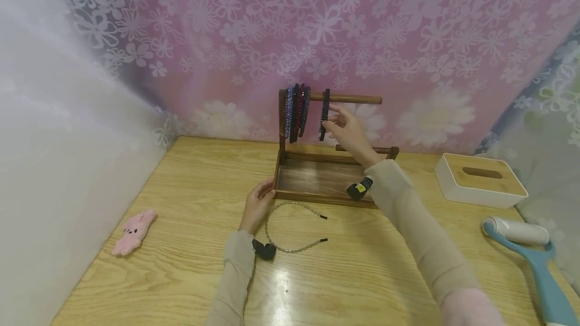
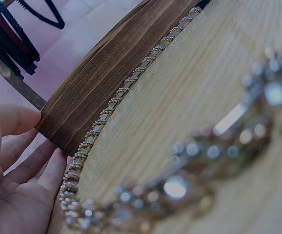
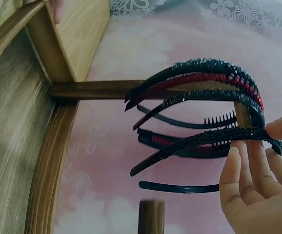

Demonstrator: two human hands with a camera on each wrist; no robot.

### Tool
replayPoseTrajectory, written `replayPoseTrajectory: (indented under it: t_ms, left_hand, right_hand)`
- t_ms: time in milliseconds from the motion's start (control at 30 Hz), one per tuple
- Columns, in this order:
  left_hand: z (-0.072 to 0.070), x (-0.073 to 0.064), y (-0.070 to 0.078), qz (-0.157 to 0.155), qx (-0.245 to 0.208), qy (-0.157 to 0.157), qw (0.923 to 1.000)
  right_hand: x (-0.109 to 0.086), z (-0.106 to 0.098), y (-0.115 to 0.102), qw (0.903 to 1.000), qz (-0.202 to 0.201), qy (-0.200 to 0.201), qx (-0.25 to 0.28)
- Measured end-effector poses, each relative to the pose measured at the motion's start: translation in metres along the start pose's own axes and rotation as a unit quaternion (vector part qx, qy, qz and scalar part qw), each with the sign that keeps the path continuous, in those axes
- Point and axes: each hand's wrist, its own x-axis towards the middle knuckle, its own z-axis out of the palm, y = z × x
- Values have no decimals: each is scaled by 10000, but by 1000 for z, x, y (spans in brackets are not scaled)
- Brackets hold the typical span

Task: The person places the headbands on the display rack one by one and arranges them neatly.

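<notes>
A black headband (image 1: 324,114) hangs over the upper bar of a wooden rack (image 1: 317,198). My right hand (image 1: 352,132) pinches one side of it; in the right wrist view the thumb lies above the headband (image 3: 190,141) and the fingers below. Left of it, several glittery headbands (image 1: 297,114) in blue, black and red hang bunched near the post. My left hand (image 1: 257,206) grips the tray's front left corner, thumb and fingers on either side of the dark board (image 2: 82,92). A beaded headband (image 1: 290,251) lies on the table beside that hand.
A shorter, lower bar (image 1: 364,148) stands at the rack's right. Farther right are a white tissue box (image 1: 457,194) with a wooden lid and a blue-handled lint roller (image 1: 521,231). A pink plush toy (image 1: 134,233) lies at the left. Floral cloth (image 1: 254,29) hangs behind the table.
</notes>
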Motion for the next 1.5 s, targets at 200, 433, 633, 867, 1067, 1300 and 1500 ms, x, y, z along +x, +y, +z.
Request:
replayPoseTrajectory:
  t_ms: [200, 433, 633, 867, 1067, 1300, 1500]
  left_hand:
    - [0, 0, 2, -58, 101, 25, 9999]
    - [1, -1, 0, -114, -12, -65, 9999]
    - [1, -2, -1, -81, 48, 7, 10000]
    - [0, -1, 0, -166, 48, 24, 9998]
    - [1, -1, 0, -164, 64, 11, 9998]
    - [1, -5, 9, -116, 63, -19, 9999]
    - [1, -2, 1, -65, 119, 73, 9999]
  right_hand:
    - [6, 12, -7, 9997, 31, -164, 199]
    - [12, 22, -6, 9995, 1, -173, 249]
    - [10, 27, 0, 9994, -10, -84, 325]
    - [-4, 31, 23, 9984, 172, -242, 477]
    - [-27, 44, 42, 9944, 420, -427, 869]
    - [-60, 63, 65, 9871, 659, -700, 1278]
    - [-90, 80, 91, 9828, 972, -908, 1280]
